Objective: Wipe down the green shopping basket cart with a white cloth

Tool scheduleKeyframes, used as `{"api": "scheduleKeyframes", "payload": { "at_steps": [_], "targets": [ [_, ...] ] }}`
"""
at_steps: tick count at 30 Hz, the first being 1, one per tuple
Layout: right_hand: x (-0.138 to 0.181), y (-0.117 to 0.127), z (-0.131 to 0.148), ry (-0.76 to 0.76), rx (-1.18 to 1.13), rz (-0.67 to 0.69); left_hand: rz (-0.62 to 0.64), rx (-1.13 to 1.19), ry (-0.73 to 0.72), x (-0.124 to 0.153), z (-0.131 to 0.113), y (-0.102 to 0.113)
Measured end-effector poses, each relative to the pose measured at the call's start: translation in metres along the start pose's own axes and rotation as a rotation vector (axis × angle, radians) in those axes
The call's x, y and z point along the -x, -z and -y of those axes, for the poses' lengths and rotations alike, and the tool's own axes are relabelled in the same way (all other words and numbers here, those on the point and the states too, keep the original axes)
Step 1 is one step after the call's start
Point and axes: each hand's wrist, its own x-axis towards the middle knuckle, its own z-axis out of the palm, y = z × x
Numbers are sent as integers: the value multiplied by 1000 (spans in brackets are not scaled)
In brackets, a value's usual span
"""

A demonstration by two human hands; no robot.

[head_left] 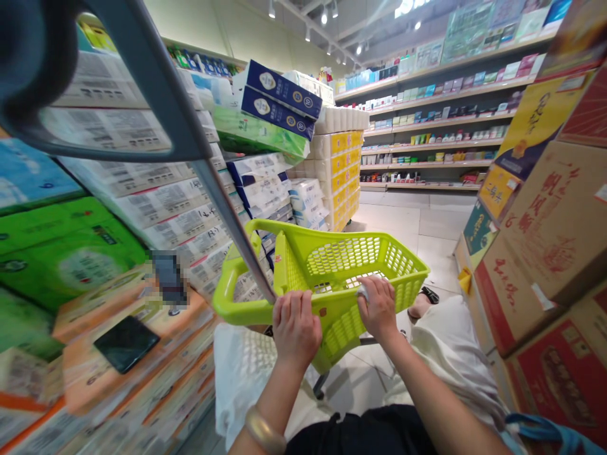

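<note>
The person's left hand (296,328) curls its fingers over the near rim of a lime-green perforated plastic shopping basket (332,272), which sits tilted in the aisle before the knees. The right hand (378,308) grips the same rim, apparently pinching a small white scrap (362,292). A black phone (126,342) lies on orange packs (142,354) to the left.

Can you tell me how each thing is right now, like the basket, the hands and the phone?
Basket: tilted, nothing inside that shows.
Left hand: fingers curled over the basket's near rim.
Right hand: on the basket rim, pressing a small white thing.
Phone: lying flat on an orange pack, screen dark.
Boxes: closed, stacked.
</note>
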Motion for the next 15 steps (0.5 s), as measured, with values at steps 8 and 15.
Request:
{"api": "scheduleKeyframes", "payload": {
  "at_steps": [8, 15],
  "targets": [
    [0, -7, 28, -101, -49, -55, 12, -5, 32, -1, -5, 1],
    [4, -5, 42, 44, -172, 47, 8, -18, 15, 0, -2, 3]
  ]
}}
